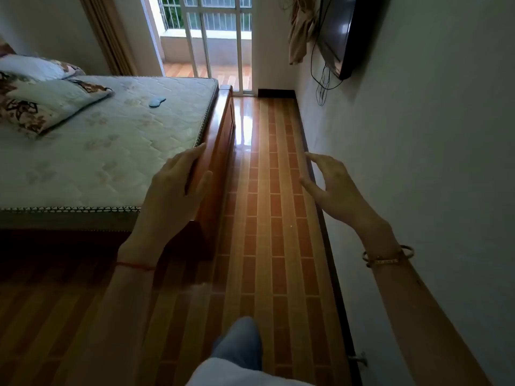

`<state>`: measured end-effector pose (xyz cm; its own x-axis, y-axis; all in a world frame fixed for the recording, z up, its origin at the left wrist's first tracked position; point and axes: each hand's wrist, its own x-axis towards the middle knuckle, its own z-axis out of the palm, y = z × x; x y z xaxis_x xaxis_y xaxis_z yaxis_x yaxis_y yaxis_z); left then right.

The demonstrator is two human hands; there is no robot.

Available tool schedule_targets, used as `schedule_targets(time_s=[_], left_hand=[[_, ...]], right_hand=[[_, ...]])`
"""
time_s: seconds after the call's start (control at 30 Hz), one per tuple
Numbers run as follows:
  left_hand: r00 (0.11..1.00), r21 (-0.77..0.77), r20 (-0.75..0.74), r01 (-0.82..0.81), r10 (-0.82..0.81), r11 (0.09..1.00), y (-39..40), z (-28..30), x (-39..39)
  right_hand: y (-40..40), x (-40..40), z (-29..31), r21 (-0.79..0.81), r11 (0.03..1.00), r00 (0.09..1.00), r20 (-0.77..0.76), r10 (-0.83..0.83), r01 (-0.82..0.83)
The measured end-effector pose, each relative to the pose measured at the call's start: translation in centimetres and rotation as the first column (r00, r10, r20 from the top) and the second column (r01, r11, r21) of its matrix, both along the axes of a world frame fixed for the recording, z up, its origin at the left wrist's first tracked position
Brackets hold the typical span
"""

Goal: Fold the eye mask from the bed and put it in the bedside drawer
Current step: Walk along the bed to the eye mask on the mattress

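Observation:
A small blue eye mask (pixel 156 101) lies flat on the pale quilted mattress (pixel 117 151), toward its far right side beside the pillows. My left hand (pixel 172 188) hovers over the bed's near right corner, fingers apart and holding nothing, well short of the mask. My right hand (pixel 331 188) is raised over the floor near the right wall, fingers spread and empty. No bedside drawer is in view.
Patterned pillows (pixel 41 101) lie at the mattress's left. The wooden bed frame (pixel 220 151) borders a tiled aisle (pixel 273 190) running to a glass balcony door (pixel 217 43). A wall-mounted TV (pixel 338 32) with hanging cables sits on the right wall. My knee (pixel 239 344) shows below.

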<state>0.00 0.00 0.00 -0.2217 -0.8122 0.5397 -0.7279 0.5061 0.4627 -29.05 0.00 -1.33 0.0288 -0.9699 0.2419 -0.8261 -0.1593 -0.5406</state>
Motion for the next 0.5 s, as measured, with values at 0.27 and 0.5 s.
schedule_targets(time_s=[0.27, 0.5], left_hand=[[0.998, 0.059, 0.004, -0.067, 0.066, 0.996, -6.9, -2.6, -0.6], [0.997, 0.113, -0.013, -0.079, 0.081, 0.990, -18.2, -4.1, -1.1]], right_hand=[[-6.8, -0.7, -2.6, 0.067, 0.998, 1.000, 0.007, -0.011, 0.011], [-17.9, -0.7, -4.1, 0.138, 0.990, 1.000, 0.010, 0.002, -0.003]])
